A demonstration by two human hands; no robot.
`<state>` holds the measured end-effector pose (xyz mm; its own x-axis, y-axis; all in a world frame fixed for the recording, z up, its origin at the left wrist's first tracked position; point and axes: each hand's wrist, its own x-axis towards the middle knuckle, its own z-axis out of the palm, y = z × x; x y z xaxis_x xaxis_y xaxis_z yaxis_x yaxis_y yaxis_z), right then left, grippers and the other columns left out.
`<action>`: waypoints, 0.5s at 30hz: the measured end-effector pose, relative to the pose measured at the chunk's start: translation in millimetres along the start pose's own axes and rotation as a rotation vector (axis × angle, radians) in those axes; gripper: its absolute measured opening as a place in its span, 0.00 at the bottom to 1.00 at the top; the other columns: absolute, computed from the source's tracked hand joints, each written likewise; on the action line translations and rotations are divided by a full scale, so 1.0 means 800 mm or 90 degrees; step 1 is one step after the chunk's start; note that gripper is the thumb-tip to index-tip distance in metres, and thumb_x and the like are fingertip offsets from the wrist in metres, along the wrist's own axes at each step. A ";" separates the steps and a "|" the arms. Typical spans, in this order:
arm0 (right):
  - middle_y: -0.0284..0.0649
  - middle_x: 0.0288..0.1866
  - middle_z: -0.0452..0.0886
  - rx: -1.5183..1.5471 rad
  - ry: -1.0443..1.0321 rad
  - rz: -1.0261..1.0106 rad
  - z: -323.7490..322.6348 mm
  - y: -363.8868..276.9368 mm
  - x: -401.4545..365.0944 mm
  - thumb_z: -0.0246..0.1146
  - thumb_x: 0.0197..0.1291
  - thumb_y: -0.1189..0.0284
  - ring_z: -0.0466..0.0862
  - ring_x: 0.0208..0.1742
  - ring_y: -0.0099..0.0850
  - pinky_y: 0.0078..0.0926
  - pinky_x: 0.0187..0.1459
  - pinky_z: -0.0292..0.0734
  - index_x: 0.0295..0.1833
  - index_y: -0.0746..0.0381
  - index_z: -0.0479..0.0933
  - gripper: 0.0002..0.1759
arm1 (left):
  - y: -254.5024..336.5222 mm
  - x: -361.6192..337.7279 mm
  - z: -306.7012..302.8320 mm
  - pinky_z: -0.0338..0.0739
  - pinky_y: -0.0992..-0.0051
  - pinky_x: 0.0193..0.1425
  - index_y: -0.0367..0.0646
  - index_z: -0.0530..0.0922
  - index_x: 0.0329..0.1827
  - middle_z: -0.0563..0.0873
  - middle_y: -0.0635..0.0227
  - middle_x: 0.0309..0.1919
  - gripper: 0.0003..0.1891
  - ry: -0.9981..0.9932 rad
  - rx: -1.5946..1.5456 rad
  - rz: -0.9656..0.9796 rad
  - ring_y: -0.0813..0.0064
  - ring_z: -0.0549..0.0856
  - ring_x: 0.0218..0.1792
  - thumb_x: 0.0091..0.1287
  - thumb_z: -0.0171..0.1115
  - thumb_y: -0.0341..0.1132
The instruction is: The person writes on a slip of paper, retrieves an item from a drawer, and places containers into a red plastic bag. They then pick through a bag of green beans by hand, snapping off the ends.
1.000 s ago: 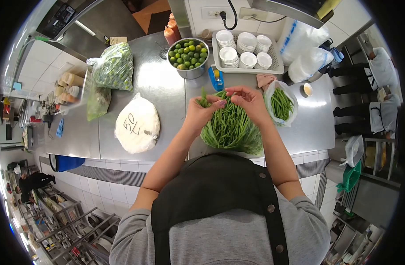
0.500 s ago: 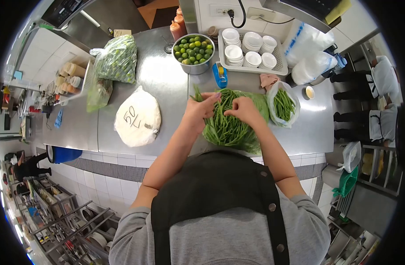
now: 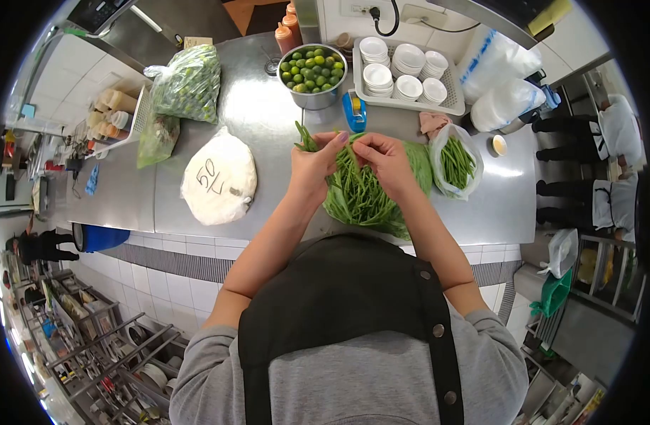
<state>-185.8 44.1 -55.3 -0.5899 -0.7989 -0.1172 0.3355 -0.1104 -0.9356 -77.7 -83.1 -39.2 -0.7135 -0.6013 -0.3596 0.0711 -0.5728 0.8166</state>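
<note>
My left hand is closed around a few green beans, whose ends stick out past the fingers on the left. Thumb and fingers of my right hand pinch the other end of a bean, close to the left fingertips. Below both hands lies a large heap of green beans on a green plastic bag. To the right, a white plastic bag holds more beans. A blue tape dispenser stands just beyond my hands.
On the steel counter are a round white bag marked 50, a pot of limes, a tray of white cups, a bag of green produce and sauce bottles. Other people stand far right and far left.
My right hand has moved left and up, and its fingertips now meet the bean beside my left hand. The beans in my left hand stick out further to the left.
</note>
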 end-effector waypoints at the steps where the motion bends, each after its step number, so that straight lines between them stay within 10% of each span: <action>1: 0.28 0.29 0.80 0.052 0.003 0.023 -0.001 -0.001 0.000 0.64 0.72 0.70 0.76 0.31 0.17 0.18 0.35 0.70 0.38 0.63 0.81 0.09 | 0.002 -0.001 -0.001 0.54 0.82 0.22 0.32 0.83 0.45 0.78 0.78 0.24 0.14 -0.009 -0.013 -0.003 0.91 0.65 0.19 0.63 0.77 0.31; 7: 0.29 0.28 0.78 -0.057 -0.019 0.054 -0.029 0.024 -0.006 0.66 0.70 0.68 0.75 0.31 0.20 0.21 0.34 0.70 0.35 0.63 0.78 0.11 | 0.001 0.003 -0.007 0.53 0.83 0.22 0.32 0.83 0.45 0.79 0.77 0.25 0.13 -0.024 -0.038 0.008 0.91 0.64 0.19 0.65 0.75 0.32; 10: 0.32 0.29 0.80 -0.690 0.002 -0.004 -0.046 0.019 -0.013 0.71 0.64 0.67 0.76 0.31 0.23 0.24 0.37 0.73 0.40 0.65 0.80 0.12 | 0.006 0.003 -0.005 0.52 0.82 0.22 0.33 0.83 0.43 0.77 0.79 0.24 0.13 -0.009 -0.056 0.020 0.91 0.63 0.19 0.65 0.75 0.33; 15: 0.35 0.33 0.83 -0.457 -0.064 -0.031 -0.034 -0.006 -0.026 0.74 0.58 0.67 0.78 0.33 0.24 0.26 0.41 0.77 0.42 0.64 0.85 0.13 | 0.008 0.014 -0.012 0.51 0.82 0.21 0.34 0.82 0.43 0.74 0.81 0.23 0.13 0.046 -0.085 0.046 0.92 0.61 0.18 0.65 0.76 0.34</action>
<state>-195.1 77.4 -57.7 -0.5099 -0.8574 -0.0703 -0.2745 0.2396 -0.9312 -78.3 -98.7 -42.4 -0.6515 -0.6792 -0.3380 0.2158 -0.5931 0.7757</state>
